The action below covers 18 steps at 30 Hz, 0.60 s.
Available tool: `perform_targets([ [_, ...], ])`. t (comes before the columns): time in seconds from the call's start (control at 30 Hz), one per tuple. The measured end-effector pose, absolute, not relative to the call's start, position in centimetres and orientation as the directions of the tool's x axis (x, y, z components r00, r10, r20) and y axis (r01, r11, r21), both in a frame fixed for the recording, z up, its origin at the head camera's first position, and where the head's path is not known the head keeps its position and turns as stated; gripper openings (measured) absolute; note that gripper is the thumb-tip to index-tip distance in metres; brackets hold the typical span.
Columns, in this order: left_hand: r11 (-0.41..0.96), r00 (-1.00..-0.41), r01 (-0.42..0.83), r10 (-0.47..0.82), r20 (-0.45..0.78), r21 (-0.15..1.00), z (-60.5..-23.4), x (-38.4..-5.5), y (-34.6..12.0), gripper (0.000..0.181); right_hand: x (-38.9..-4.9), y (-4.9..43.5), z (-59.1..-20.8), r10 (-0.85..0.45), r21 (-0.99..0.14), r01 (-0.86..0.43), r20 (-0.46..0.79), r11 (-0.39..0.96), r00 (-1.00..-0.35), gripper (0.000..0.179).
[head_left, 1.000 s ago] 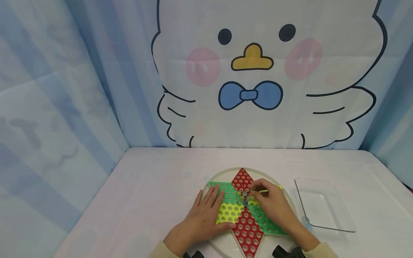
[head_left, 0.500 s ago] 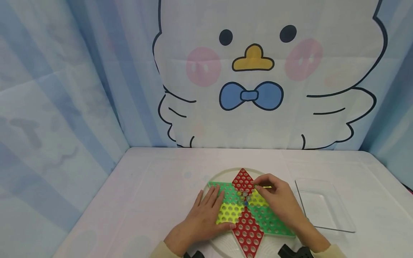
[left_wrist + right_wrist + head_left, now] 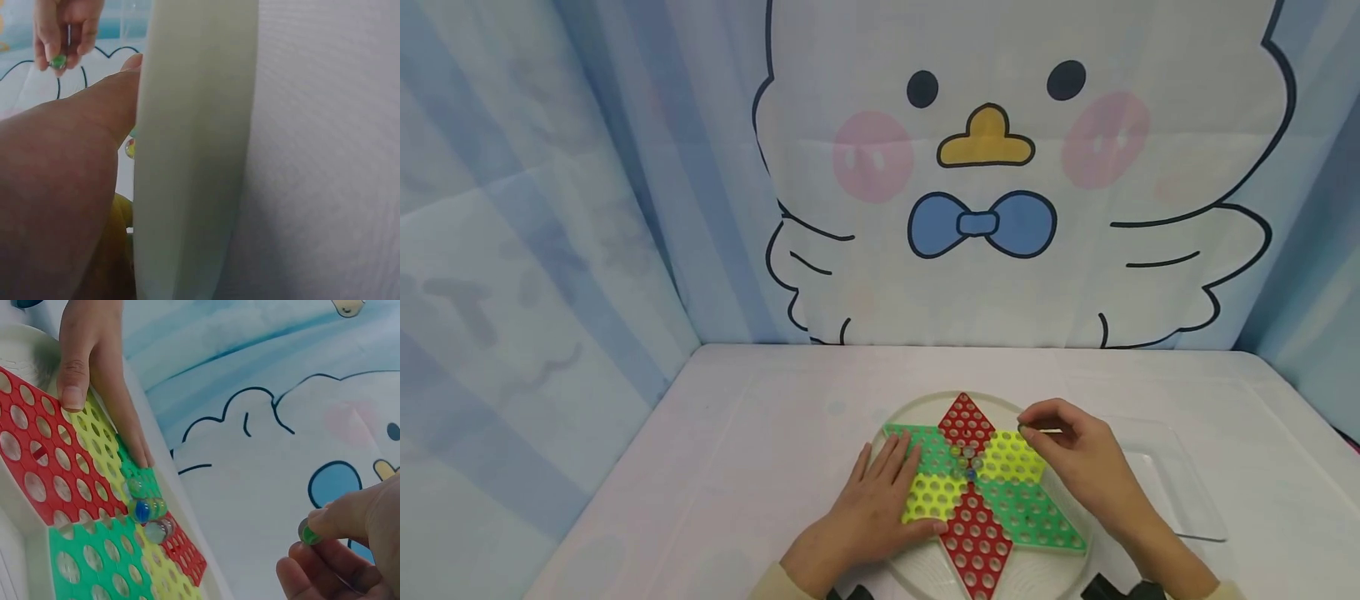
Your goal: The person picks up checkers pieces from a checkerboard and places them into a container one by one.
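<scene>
A round Chinese checkers board [image 3: 977,546] with red, yellow and green perforated points lies on the table. My left hand [image 3: 868,512] rests with spread, straight fingers on its left side, over the green and yellow parts. A small cluster of marbles [image 3: 967,461] sits around the board's centre; in the right wrist view a blue marble [image 3: 142,510] and a clear marble [image 3: 157,531] stand out among them. My right hand [image 3: 1086,467] is raised over the board's upper right edge. Between its thumb and fingertips it pinches a green marble [image 3: 309,532].
A clear plastic tray [image 3: 1202,508] stands right of the board, partly hidden behind my right forearm. The table [image 3: 737,433] has a pale cover. Behind it hangs a printed cloth [image 3: 865,283] with a cartoon bird.
My right hand has moved from near the board's centre up and to the right, uncovering the yellow upper right part. The left hand has stayed in place.
</scene>
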State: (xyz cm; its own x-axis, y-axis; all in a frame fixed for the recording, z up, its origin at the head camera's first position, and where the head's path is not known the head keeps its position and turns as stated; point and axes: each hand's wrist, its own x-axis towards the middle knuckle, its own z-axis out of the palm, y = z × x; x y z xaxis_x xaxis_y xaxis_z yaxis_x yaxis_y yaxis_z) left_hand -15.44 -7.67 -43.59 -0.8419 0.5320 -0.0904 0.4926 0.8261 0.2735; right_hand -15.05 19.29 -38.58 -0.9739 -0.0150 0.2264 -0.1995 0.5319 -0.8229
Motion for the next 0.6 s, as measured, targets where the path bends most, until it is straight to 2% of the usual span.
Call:
perform_targets([
  [0.6,0.830,-0.843,0.491,0.529,-0.094,0.266,-43.7,-15.4,-7.6,0.097,-14.2,23.1,-38.6,0.068,-0.749,-0.181,0.289,0.637,-0.955,0.021],
])
